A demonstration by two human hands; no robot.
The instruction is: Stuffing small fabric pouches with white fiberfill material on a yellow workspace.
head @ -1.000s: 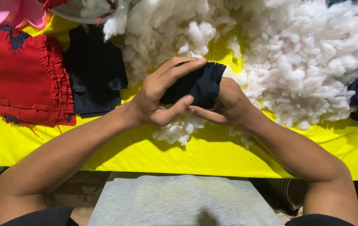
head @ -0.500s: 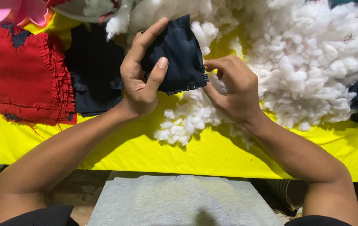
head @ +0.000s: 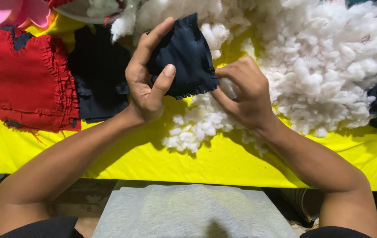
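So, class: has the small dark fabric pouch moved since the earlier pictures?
Yes. The dark pouch in the left hand has risen away from the person, up the yellow cloth, toward the white stuffing.

pouch (head: 187, 55) navy | stuffing (head: 329, 66) white | cloth (head: 223, 163) yellow | patch (head: 25, 83) red

Red frilled cloth (head: 27, 83), yellow tablecloth (head: 223, 163)

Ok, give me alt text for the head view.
The left hand holds up a small dark navy fabric pouch with frayed edges, while the right hand pinches loose white fibre stuffing heaped on a yellow cloth-covered table.
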